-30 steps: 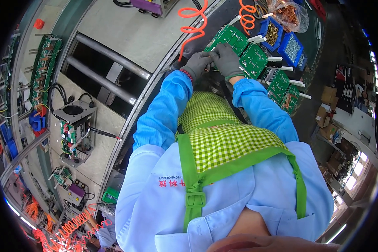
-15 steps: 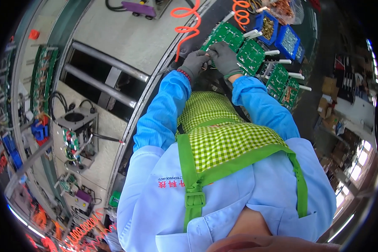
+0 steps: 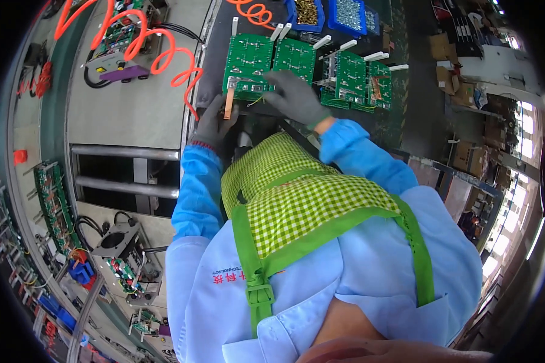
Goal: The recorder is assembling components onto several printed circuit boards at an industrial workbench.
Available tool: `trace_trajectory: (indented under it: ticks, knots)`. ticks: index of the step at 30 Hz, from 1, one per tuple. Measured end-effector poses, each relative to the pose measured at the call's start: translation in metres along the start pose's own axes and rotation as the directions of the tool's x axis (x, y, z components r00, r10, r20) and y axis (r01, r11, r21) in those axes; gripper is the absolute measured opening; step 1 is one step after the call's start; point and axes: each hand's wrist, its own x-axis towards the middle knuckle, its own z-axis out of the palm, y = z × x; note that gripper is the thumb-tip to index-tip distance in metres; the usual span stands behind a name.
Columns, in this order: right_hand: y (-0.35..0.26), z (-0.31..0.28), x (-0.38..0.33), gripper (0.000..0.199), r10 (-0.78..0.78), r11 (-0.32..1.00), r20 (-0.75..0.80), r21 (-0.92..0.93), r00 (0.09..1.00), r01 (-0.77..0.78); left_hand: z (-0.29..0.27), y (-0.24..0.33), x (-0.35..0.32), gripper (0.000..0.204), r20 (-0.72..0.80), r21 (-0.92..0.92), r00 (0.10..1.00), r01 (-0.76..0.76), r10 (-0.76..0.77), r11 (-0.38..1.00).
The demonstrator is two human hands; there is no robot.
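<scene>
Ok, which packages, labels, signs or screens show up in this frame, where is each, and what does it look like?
Blue bins: top edge behind the circuit boards, open, rectangular, holding small parts.
Cardboard boxes: upper right on the floor, brown, stacked.
Chest print: on the light-blue coat, small red and blue marking.
No screens or signs can be made out.

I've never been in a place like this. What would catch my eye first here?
Probably the row of bright green circuit boards at the top, where two grey-gloved hands work: the left hand holds a small copper-coloured strip at the leftmost board's edge, and the right hand rests on that board. Next, the green checked apron over a light blue coat in the middle, and the orange coiled hose at upper left.
</scene>
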Motion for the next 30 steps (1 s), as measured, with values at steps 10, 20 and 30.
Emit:
trace_trajectory:
  ticks: [10, 20, 30]
  knots:
    - [0.136, -0.180, -0.115, 0.035, 0.520, 0.612, -0.332, -0.499, 0.787, -0.614, 0.058, -0.008, -0.082, 0.023, 0.290, -0.899, 0.530, 0.435, -0.797, -0.037]
    - [0.195, -0.175, -0.135, 0.022, 0.351, 0.696, -0.274, -0.563, 0.895, -0.445, 0.142, 0.035, -0.011, 0.023, 0.353, -0.841, 0.729, 0.522, -0.587, 0.141]
    - [0.202, -0.192, -0.159, 0.023, 0.367, 0.890, -0.361, -0.130, 0.857, -0.436, 0.205, 0.062, 0.004, 0.035, 0.203, -0.833, 0.741, 0.474, -0.640, 0.285]
